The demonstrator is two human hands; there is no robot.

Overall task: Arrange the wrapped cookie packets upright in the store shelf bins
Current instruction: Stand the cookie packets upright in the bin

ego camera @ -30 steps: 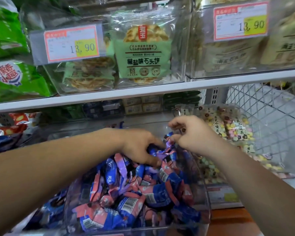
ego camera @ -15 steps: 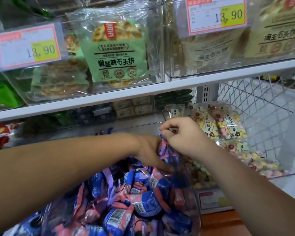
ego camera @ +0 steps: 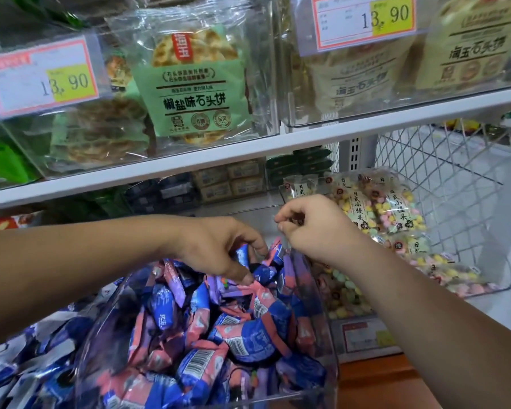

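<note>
Head view: a clear bin (ego camera: 329, 345) on the lower shelf is heaped with blue and pink packets (ego camera: 242, 335), lying jumbled at every angle. The left hand (ego camera: 219, 249) reaches into the back of the heap, thumb and fingers curled round one blue packet (ego camera: 261, 271). The right hand (ego camera: 313, 228) hovers just beside it at the bin's far right corner, fingertips pinched tight together; what they hold cannot be told. Bags of pastel candy (ego camera: 396, 208) fill the next bin to the right. Above, a white shelf (ego camera: 248, 160) carries a green pack (ego camera: 189, 84) and price tags (ego camera: 42, 78).
</note>
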